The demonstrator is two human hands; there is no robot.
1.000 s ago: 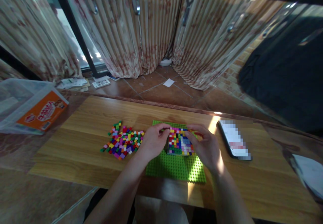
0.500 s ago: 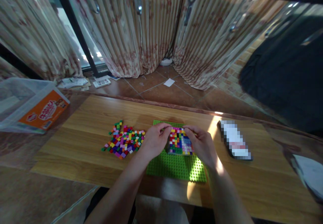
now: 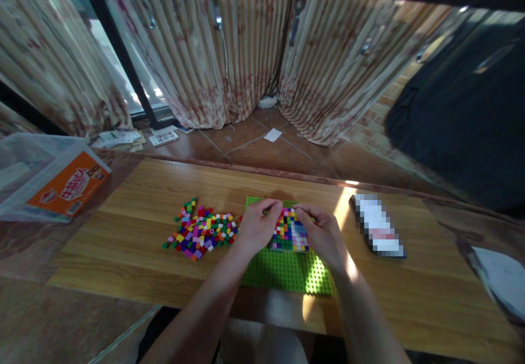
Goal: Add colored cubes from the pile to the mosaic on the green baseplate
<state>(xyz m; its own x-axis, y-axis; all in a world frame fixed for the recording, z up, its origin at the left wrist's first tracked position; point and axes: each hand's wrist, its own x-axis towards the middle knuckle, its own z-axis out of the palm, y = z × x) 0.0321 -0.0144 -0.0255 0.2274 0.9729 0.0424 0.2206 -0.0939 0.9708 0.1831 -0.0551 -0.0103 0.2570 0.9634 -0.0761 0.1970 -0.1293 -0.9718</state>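
A small mosaic panel of multicoloured toy bricks (image 3: 288,235) lies over the green studded baseplate (image 3: 279,271). My left hand (image 3: 259,226) is closed at the panel's far left corner, thumb and forefinger pressed together over its edge. At the far right corner, my right hand (image 3: 322,233) grips the panel with bent fingers, its palm covering part of the right side. Whether a single loose brick sits between my left fingertips is too small to tell. Left of the baseplate spreads a loose pile of small coloured bricks (image 3: 205,232).
The wooden table (image 3: 135,233) carries everything here. A phone-like object (image 3: 379,226), its surface pixelated, lies on the right. Beyond the left end stands a clear plastic bin (image 3: 49,156) with an orange label. White paper (image 3: 498,279) lies at far right. Curtains (image 3: 246,52) hang behind.
My left hand has shifted right along the panel's far edge, covering more of its upper left. The right hand stays near its corner. The whole view has shifted slightly.
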